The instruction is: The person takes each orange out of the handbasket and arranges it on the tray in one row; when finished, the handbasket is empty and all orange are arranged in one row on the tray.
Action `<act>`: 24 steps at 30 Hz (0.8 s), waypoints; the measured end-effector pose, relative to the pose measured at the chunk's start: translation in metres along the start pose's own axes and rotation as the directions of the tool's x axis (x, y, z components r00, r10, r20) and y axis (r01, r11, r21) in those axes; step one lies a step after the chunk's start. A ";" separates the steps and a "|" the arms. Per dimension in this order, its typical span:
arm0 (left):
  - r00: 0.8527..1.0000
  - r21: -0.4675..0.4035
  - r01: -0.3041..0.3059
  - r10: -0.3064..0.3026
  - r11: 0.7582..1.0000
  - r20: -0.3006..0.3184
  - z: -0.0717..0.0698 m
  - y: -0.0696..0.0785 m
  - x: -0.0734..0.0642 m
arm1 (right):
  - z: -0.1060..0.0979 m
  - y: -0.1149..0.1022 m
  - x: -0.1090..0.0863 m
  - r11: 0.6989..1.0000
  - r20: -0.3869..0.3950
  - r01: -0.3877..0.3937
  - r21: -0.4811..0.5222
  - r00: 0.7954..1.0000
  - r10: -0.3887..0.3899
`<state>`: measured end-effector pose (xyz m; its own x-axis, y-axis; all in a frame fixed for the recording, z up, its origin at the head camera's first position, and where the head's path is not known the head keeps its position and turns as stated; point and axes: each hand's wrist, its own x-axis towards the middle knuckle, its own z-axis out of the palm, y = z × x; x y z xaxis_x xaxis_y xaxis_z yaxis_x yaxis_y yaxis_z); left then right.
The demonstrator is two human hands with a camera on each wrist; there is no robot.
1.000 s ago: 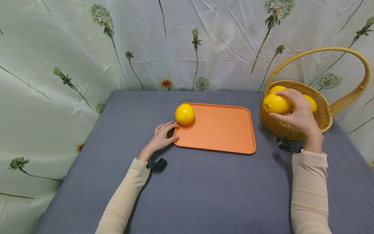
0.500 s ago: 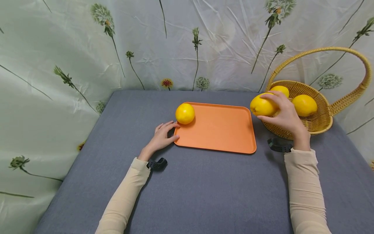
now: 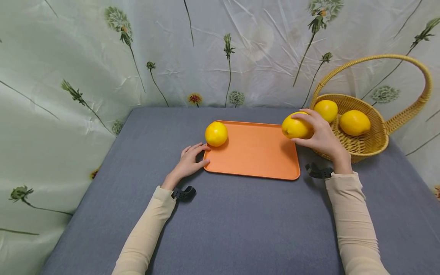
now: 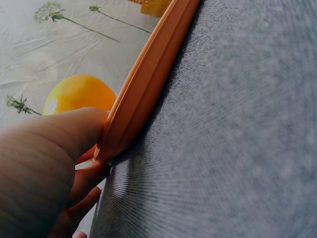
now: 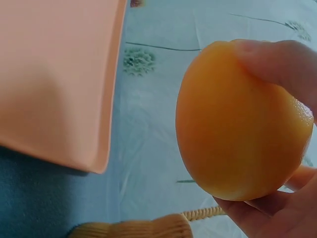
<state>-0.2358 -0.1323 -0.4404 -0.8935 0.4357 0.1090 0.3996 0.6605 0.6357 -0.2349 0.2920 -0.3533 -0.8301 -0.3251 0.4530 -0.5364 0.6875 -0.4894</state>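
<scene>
My right hand (image 3: 321,135) grips a lemon (image 3: 295,126) between thumb and fingers, over the right end of the orange tray (image 3: 254,152). The right wrist view shows this lemon (image 5: 237,124) close up, with the thumb across its top and fingers below. My left hand (image 3: 189,162) rests at the tray's left edge, thumb and index fingertips on the rim, the other fingers loosely extended. In the left wrist view the thumb (image 4: 64,131) touches the tray's side (image 4: 143,79). A round yellow fruit (image 3: 216,134) sits in the tray's far left corner.
A wicker basket (image 3: 371,147) with a tall arched handle (image 3: 424,86) stands right of the tray, holding two more lemons (image 3: 355,122). A flower-print cloth (image 3: 264,49) hangs behind the grey table (image 3: 247,221).
My right hand has carried the lemon leftward out of the basket and over the tray's right end. The left hand and the fruit on the tray stay put.
</scene>
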 end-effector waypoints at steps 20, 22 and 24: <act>1.000 0.005 -0.017 0.017 1.000 -0.002 -0.001 -0.002 0.000 | 0.032 -0.014 0.013 0.995 0.040 0.085 0.047 0.995 -0.087; 1.000 0.009 -0.019 0.019 1.000 -0.007 0.000 -0.002 0.000 | 0.036 -0.015 0.015 0.994 0.052 0.097 0.056 0.994 -0.099; 1.000 0.010 -0.019 0.019 1.000 -0.008 0.000 -0.003 -0.001 | 0.042 -0.015 0.016 0.992 0.069 0.107 0.066 0.991 -0.111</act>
<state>-0.2361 -0.1345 -0.4426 -0.8871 0.4437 0.1271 0.4189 0.6581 0.6257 -0.2471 0.2496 -0.3696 -0.7739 -0.4438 0.4518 -0.6307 0.6048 -0.4862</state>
